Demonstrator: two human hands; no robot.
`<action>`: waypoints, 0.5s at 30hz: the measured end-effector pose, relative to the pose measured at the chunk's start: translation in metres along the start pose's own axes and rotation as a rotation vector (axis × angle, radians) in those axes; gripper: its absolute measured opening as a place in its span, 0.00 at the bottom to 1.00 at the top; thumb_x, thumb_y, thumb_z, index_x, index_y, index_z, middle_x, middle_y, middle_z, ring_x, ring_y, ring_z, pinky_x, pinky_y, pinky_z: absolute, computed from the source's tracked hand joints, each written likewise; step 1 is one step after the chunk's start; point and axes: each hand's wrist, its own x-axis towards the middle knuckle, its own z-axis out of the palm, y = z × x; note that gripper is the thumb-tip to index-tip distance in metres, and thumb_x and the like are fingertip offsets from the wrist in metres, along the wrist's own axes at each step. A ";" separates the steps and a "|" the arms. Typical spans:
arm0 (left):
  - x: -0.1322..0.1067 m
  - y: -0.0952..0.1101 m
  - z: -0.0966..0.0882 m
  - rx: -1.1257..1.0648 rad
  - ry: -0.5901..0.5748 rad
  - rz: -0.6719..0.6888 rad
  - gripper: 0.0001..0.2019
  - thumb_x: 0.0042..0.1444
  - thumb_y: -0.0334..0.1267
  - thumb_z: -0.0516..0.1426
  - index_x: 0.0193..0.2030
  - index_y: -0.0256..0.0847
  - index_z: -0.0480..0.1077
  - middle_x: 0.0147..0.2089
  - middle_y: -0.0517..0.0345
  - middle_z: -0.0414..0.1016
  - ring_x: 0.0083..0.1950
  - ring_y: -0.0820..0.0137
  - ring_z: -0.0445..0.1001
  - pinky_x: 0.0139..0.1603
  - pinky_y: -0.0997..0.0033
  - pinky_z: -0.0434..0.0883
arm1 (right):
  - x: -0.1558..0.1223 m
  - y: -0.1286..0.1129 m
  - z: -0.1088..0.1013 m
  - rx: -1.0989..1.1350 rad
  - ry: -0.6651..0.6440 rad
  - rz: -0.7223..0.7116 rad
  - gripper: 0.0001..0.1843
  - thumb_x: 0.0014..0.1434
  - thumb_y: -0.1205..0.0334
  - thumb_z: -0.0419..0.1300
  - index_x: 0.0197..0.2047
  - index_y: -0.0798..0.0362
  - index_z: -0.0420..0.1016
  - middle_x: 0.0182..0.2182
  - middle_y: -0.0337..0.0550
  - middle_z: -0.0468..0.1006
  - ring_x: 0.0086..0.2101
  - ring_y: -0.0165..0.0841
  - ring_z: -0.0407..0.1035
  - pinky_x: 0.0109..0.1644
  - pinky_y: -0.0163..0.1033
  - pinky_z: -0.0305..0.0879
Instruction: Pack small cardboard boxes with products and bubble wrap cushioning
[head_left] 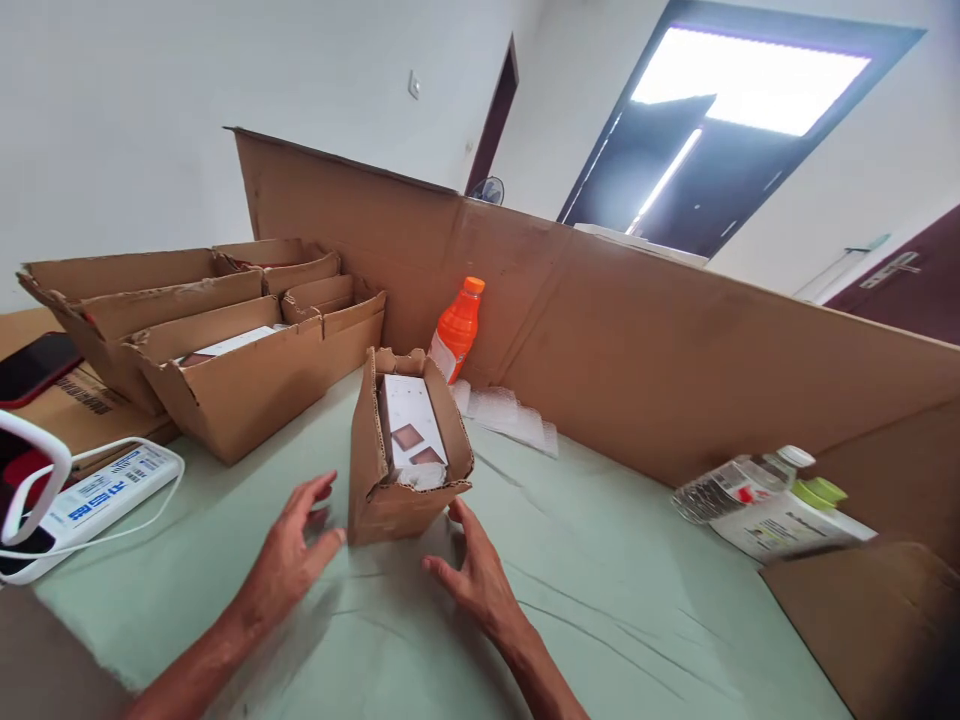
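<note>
A small open-topped cardboard box (pixel 401 515) stands upright on the pale green tabletop, turned slightly. Inside it rests a white carton (pixel 406 400) printed with brown squares, and a bit of clear plastic wrap (pixel 422 476) lies at its near end. My left hand (pixel 298 535) hovers just left of the box, thumb and fingers apart, holding nothing. On the other side, my right hand (pixel 474 570) is spread close to the box's near right corner, its fingertips by the cardboard; whether they touch, I cannot tell.
Several open cardboard boxes (pixel 247 395) stand at the left, near a phone (pixel 37 367) and a white power strip (pixel 105 505). Behind are an orange bottle (pixel 456 328), bubble wrap (pixel 510 415) and a tall cardboard wall (pixel 637 350). A clear bottle (pixel 739 487) lies at right.
</note>
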 end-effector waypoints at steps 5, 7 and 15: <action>0.007 -0.019 0.018 0.079 -0.081 0.078 0.32 0.51 0.38 0.56 0.66 0.39 0.61 0.66 0.43 0.67 0.65 0.55 0.68 0.64 0.51 0.68 | 0.038 -0.019 0.041 -0.073 -0.022 -0.031 0.22 0.56 0.49 0.65 0.49 0.53 0.73 0.44 0.51 0.80 0.42 0.46 0.74 0.45 0.48 0.70; 0.019 -0.021 0.013 0.077 -0.073 0.074 0.31 0.54 0.37 0.55 0.66 0.40 0.61 0.66 0.44 0.68 0.64 0.57 0.69 0.61 0.53 0.70 | 0.047 -0.028 0.054 -0.117 0.017 -0.050 0.20 0.57 0.51 0.64 0.48 0.53 0.72 0.42 0.50 0.80 0.39 0.45 0.73 0.44 0.47 0.68; 0.117 -0.023 0.004 0.089 0.100 0.110 0.22 0.54 0.32 0.54 0.57 0.40 0.70 0.55 0.48 0.77 0.57 0.60 0.75 0.60 0.56 0.71 | 0.131 -0.051 0.079 -0.257 0.065 0.048 0.25 0.56 0.56 0.63 0.56 0.53 0.69 0.41 0.47 0.81 0.41 0.44 0.74 0.41 0.41 0.63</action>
